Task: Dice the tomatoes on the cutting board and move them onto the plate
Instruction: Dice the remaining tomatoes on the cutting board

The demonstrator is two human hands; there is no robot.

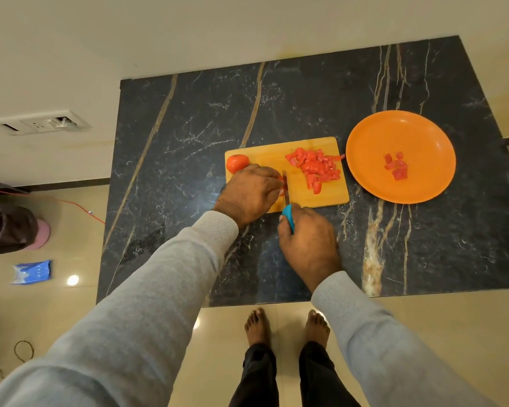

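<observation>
Left hand: the left hand (250, 195) lies over the near left part of the cutting board (265, 155), fingers curled down and pinching a tomato piece (281, 183) against the wood (only a sliver of red shows past the fingertips).
Right hand: the right hand (306, 239) is wrapped tightly round the blue handle of the knife (286, 198), thumb along the handle's left side.
Knife: the blade points away from the person and stands on edge, just to the right of the left fingertips and touching the tomato piece.
Whole tomato: a whole tomato (237, 163) sits at the far left corner of the board, just beyond the left hand's knuckles.
Diced tomato: a heap of diced tomato (315, 168) covers the right half of the board, apart from the blade.
Plate: an orange plate (417, 133) stands on the table just to the right of the board, with a small cluster of cubes (396, 168) near its middle.
Table: a dark marble table (188, 142) with pale veins carries the board and the plate.
Sleeves: both forearms wear grey knitted sleeves (165, 289).
Floor: two bare feet (257, 326) stand on pale tiles at the table's near edge; a blue packet (33, 271) lies on the floor well to the left.
</observation>
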